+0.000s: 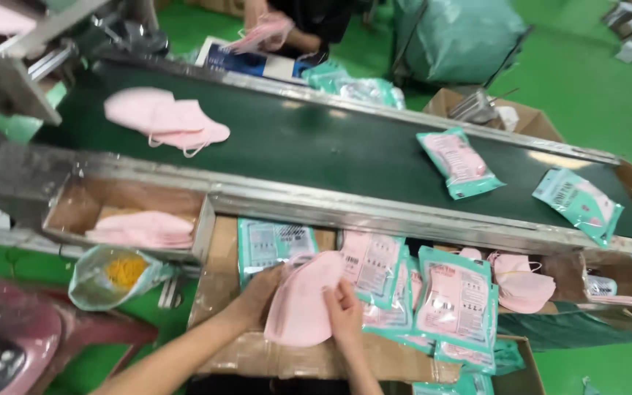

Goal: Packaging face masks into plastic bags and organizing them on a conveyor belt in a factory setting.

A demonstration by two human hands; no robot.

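Both my hands hold a stack of pink face masks (303,301) over a cardboard work surface (222,241). My left hand (259,291) grips the stack's left edge, and my right hand (343,313) grips its right edge. Teal and clear mask pouches (453,303) lie fanned out just to the right, and another pouch (271,243) lies behind the stack. Loose pink masks (166,121) ride on the dark green conveyor belt (316,146), along with two filled pouches (456,162) (581,201).
A cardboard tray (74,206) at left holds more pink masks (144,228). Another pile of pink masks (524,281) sits at right. Across the belt, another person's hands (263,28) hold pink masks. A plastic bag with something yellow (115,274) hangs below left.
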